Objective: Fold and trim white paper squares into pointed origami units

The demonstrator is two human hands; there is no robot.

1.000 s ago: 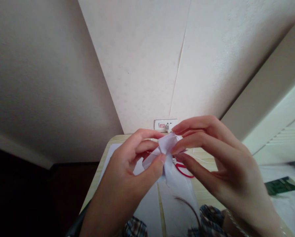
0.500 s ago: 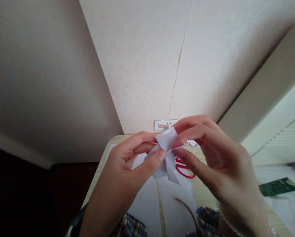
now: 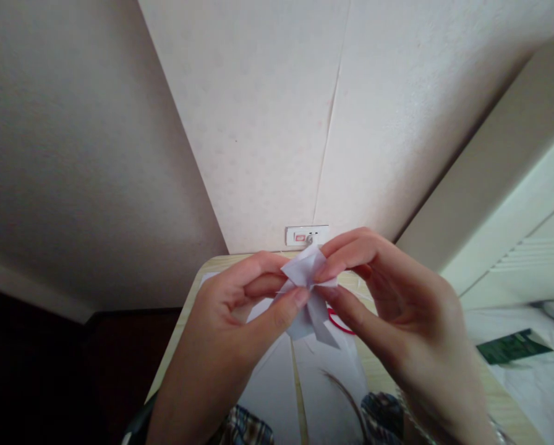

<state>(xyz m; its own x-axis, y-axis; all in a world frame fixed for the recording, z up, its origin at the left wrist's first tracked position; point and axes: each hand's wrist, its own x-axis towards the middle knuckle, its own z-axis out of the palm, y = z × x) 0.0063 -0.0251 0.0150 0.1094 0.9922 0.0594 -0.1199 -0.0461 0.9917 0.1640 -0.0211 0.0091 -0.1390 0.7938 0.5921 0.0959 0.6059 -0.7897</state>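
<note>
Between my two hands, above the table, is a folded white paper (image 3: 321,324) with several pointed flaps standing out from its middle. My left hand (image 3: 240,321) pinches it from the left, the thumb pressing near the centre where the folds meet. On the other side my right hand (image 3: 397,303) grips a flap between thumb and fingers. Part of the paper is covered by my fingertips. Below lie white paper sheets (image 3: 277,383), with a narrow gap between them. A red loop (image 3: 340,322), seemingly a scissors handle, shows partly behind the folded paper.
The pale wooden table (image 3: 177,346) meets the wall, where a white socket panel (image 3: 300,236) sits just beyond my hands. At right, a green packet (image 3: 513,347) lies on a white surface beside a pale cabinet (image 3: 527,259).
The view has shifted slightly. My right hand's fingers have come in closer to the centre of the paper, and the flap they hold is bent inward. Both hands keep their hold.
</note>
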